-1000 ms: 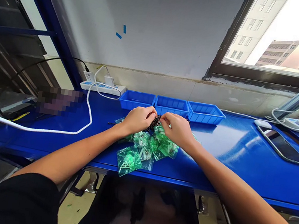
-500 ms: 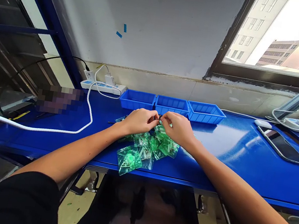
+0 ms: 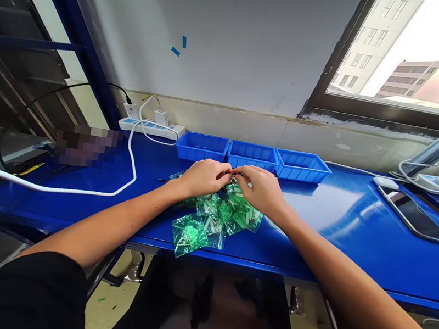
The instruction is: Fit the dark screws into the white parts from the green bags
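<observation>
My left hand (image 3: 209, 177) and my right hand (image 3: 258, 186) meet fingertip to fingertip above a pile of small green-tinted plastic packets (image 3: 232, 211). The fingers of both are pinched together. Whatever is between them is too small and too hidden to name. Pale, rod-like pieces and green bits show through the clear film of the packets. One packet (image 3: 189, 236) lies apart at the front left of the pile, close to the table's front edge. Part of the pile is covered by my hands.
Behind my hands stand three blue bins: left (image 3: 202, 148), middle (image 3: 252, 157) and right (image 3: 303, 166). A white power strip (image 3: 151, 129) and a white cable (image 3: 73, 191) are at left. A phone (image 3: 415, 214) lies on the blue table (image 3: 355, 253) at right.
My right fingertips have shifted slightly left, closing the small gap to my left fingertips. The small dark bit seen between them earlier is now hidden. The packets have not moved.
</observation>
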Motion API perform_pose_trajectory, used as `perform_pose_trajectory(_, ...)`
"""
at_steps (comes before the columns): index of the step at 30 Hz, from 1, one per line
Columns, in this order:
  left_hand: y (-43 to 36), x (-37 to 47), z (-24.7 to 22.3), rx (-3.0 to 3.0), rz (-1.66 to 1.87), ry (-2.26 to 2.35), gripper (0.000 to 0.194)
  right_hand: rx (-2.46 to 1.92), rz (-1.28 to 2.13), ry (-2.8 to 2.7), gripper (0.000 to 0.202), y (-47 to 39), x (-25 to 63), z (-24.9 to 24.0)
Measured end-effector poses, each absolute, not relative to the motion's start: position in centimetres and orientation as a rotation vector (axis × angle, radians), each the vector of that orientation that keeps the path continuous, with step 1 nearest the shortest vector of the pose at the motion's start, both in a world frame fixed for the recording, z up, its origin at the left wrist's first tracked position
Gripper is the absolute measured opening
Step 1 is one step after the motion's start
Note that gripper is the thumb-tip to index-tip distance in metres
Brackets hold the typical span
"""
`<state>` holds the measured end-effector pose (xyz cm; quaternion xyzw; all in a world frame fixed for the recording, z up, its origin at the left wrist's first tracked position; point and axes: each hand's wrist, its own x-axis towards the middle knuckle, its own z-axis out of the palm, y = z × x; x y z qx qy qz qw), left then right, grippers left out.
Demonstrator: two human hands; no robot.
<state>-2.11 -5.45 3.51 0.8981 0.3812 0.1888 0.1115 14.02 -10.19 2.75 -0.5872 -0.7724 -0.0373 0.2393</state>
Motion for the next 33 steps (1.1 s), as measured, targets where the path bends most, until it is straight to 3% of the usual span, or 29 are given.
perform_pose_trajectory(12,-5.24,-2.12,3.5,2.66,0.548,1.103,0.034,-1.646,-0.118,-2.085,0.014,-10.25,14.07,3.19)
perform_pose_trajectory(33,-5.52,-1.96,3.56,2.688,0.517,1.258,0.034,-1.683,-0.124,-2.035,0.015,-10.31,13.78,3.07)
